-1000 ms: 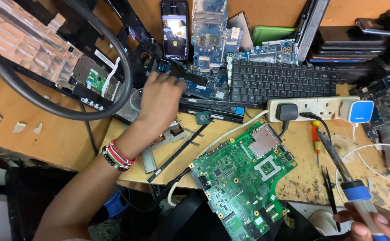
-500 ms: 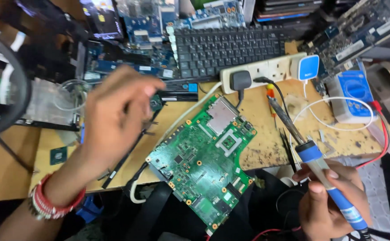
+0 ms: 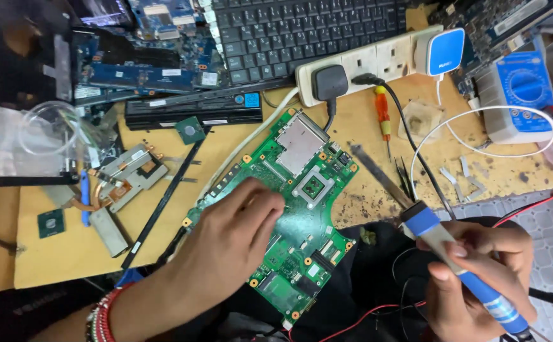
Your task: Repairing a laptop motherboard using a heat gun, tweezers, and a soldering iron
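both hands are at work: the left hand (image 3: 235, 231) lies knuckles up, fingers curled, pressing the green circuit board (image 3: 295, 190) flat on the wooden bench (image 3: 61, 253), while the right hand (image 3: 479, 278) is closed round a blue-handled soldering iron (image 3: 428, 228). the board's long axis runs from lower left to upper right. the iron slants up-left, its tip off the board's right edge, so soldering looks not yet begun.

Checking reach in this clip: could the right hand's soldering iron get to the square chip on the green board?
Probably yes. The soldering iron in the right hand points toward the green board; the chip lies uncovered, above the left hand.
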